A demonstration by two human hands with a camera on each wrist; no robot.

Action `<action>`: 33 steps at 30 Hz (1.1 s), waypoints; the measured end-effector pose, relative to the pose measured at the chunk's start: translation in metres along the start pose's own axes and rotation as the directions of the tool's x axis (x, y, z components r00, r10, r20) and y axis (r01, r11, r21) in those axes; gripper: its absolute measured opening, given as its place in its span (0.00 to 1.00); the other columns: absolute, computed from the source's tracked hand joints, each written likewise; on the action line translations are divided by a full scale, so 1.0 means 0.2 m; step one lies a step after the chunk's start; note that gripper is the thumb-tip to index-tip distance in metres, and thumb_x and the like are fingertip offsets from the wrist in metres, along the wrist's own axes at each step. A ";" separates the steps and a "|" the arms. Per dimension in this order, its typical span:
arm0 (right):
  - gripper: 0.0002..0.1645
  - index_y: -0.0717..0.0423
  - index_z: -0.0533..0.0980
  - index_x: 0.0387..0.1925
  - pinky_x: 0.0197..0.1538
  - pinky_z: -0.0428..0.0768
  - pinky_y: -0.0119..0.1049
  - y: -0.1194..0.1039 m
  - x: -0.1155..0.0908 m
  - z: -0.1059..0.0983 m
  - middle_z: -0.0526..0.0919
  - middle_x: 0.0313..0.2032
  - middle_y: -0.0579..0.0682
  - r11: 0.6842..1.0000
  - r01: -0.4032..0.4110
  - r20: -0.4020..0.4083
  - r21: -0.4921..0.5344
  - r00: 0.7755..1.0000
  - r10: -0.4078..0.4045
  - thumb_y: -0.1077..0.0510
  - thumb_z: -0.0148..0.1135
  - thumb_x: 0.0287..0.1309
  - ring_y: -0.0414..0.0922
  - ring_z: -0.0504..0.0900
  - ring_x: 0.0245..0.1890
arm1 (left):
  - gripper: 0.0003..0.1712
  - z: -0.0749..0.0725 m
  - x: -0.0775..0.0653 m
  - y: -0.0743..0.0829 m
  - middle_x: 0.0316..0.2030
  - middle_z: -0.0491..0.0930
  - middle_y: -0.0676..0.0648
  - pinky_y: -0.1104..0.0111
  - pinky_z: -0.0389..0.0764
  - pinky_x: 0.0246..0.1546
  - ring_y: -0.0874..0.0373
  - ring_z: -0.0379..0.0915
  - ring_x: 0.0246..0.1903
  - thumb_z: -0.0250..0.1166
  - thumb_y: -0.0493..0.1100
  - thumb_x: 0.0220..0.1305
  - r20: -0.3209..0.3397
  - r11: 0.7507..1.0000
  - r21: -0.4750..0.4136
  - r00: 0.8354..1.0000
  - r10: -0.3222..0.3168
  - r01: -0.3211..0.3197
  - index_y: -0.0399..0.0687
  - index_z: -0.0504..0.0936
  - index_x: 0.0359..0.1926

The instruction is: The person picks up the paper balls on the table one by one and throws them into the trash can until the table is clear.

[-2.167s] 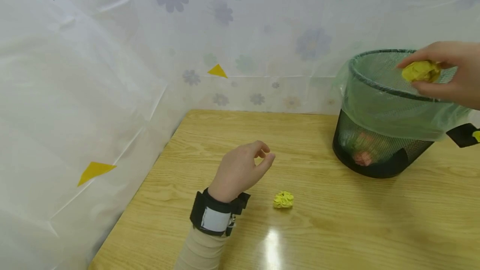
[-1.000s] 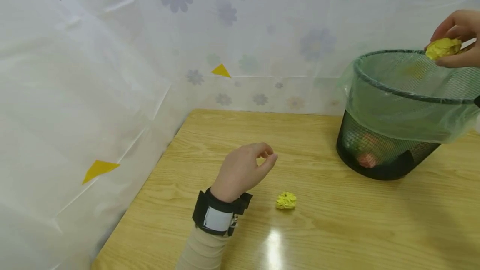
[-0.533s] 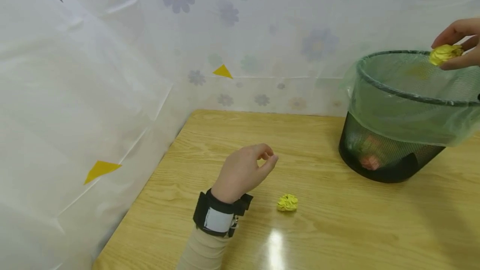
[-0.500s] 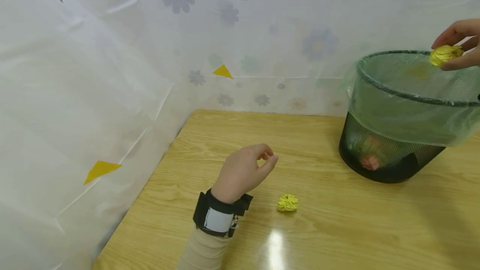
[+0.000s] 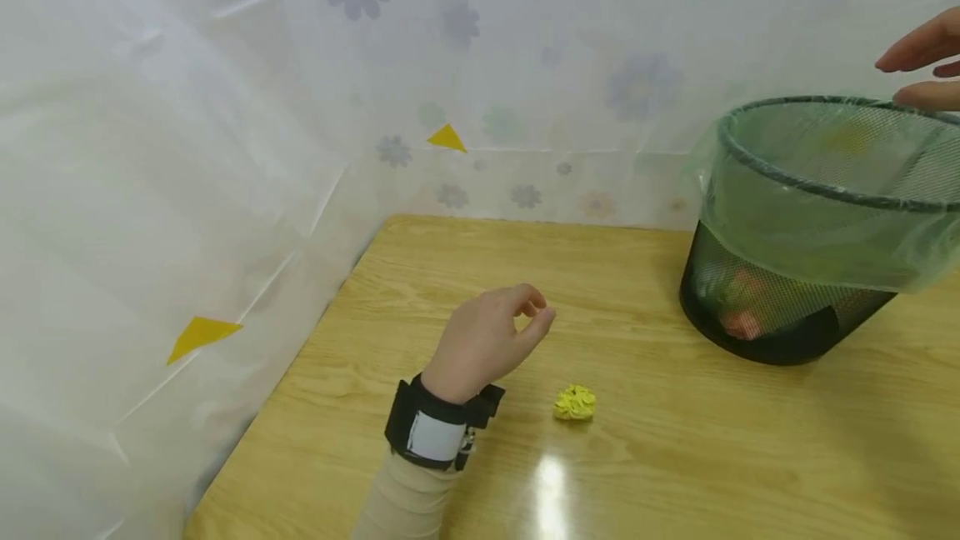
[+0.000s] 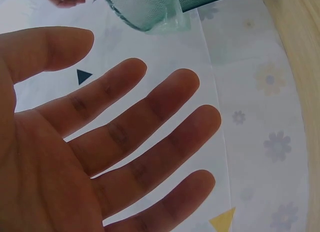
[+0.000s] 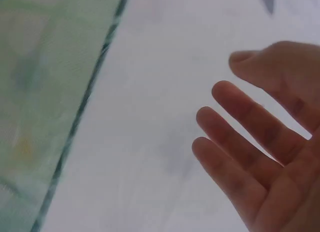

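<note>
My right hand [image 5: 924,61] is raised over the far right rim of a black mesh wastebasket [image 5: 783,344], thumb and fingers spread apart, holding nothing. In the right wrist view its fingers [image 7: 235,147] stand beside the basket's rim [image 7: 82,110]. A pale green bin liner [image 5: 795,227] is folded over that rim. Pink and other coloured crumpled pieces [image 5: 741,323] show dimly through the mesh. My left hand [image 5: 480,340] stays low over the table, fingers loosely bent and nothing in them. To its right lies a crumpled yellow paper ball [image 5: 575,403].
The wooden table [image 5: 420,265] meets a white flower-printed sheet [image 5: 525,90] at the back, and another white sheet [image 5: 150,215] hangs along the left edge. Yellow triangles [image 5: 202,336] are stuck on the sheets. The wastebasket takes up the table's back right.
My right hand has let go of the yellow paper ball it held over the wastebasket; that ball is out of sight. The hand has risen slightly. The left hand has stayed put.
</note>
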State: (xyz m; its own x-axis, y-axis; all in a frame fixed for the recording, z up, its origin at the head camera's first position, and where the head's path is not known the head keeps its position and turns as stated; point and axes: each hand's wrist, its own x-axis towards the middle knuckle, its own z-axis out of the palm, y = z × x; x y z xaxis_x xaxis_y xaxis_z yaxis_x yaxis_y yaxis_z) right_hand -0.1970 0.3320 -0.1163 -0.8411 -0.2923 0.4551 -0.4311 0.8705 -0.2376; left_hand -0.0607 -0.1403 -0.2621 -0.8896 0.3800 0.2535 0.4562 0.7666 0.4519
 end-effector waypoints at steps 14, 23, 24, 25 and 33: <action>0.39 0.40 0.75 0.52 0.48 0.68 0.25 -0.74 -0.30 0.26 0.76 0.50 0.41 0.875 0.477 0.034 -0.087 0.879 -0.476 0.67 0.75 0.34 0.40 0.74 0.47 | 0.16 -0.02 -0.02 0.00 0.38 0.82 0.51 0.72 0.67 0.15 0.67 0.66 0.14 0.54 0.56 0.67 -0.011 1.000 0.003 1.000 0.003 -0.003 0.51 0.80 0.43; 0.26 0.45 0.74 0.46 0.37 0.76 0.31 -1.12 -0.53 0.67 0.74 0.46 0.40 0.822 0.542 0.213 0.176 0.794 -0.569 0.61 0.73 0.43 0.37 0.75 0.42 | 0.17 -0.04 -0.02 -0.01 0.39 0.82 0.50 0.72 0.70 0.20 0.65 0.70 0.19 0.53 0.56 0.67 -0.024 1.000 0.009 1.000 -0.019 0.019 0.51 0.80 0.44; 0.26 0.45 0.74 0.46 0.38 0.77 0.32 -1.12 -0.55 0.72 0.73 0.46 0.39 0.823 0.528 0.240 0.209 0.788 -0.567 0.60 0.72 0.44 0.38 0.75 0.43 | 0.17 -0.04 -0.02 -0.01 0.39 0.82 0.50 0.72 0.71 0.21 0.65 0.72 0.21 0.53 0.56 0.67 -0.025 1.000 0.011 0.999 -0.020 0.020 0.51 0.80 0.44; 0.25 0.45 0.74 0.47 0.40 0.77 0.33 -1.12 -0.56 0.78 0.73 0.46 0.39 0.830 0.506 0.267 0.237 0.787 -0.556 0.60 0.72 0.44 0.38 0.75 0.44 | 0.18 -0.05 -0.02 -0.01 0.39 0.81 0.51 0.72 0.71 0.22 0.64 0.72 0.22 0.52 0.56 0.67 -0.027 1.000 0.015 0.999 -0.022 0.023 0.51 0.80 0.44; 0.26 0.48 0.72 0.53 0.49 0.74 0.42 -1.11 -0.65 1.09 0.70 0.52 0.42 0.888 0.247 0.456 0.388 0.786 -0.418 0.58 0.68 0.51 0.44 0.72 0.53 | 0.16 -0.07 0.01 0.01 0.38 0.82 0.51 0.72 0.70 0.20 0.64 0.72 0.21 0.53 0.55 0.67 -0.025 1.000 0.007 1.000 -0.005 0.005 0.52 0.79 0.43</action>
State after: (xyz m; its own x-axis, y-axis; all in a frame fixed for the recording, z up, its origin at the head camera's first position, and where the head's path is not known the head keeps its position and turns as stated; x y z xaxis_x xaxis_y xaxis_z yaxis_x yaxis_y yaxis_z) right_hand -0.0640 0.0904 -0.3096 -0.6296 -0.7742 0.0653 -0.7174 0.5470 -0.4314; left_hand -0.0618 -0.1443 -0.2487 -0.8909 0.3636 0.2722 0.4517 0.7723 0.4467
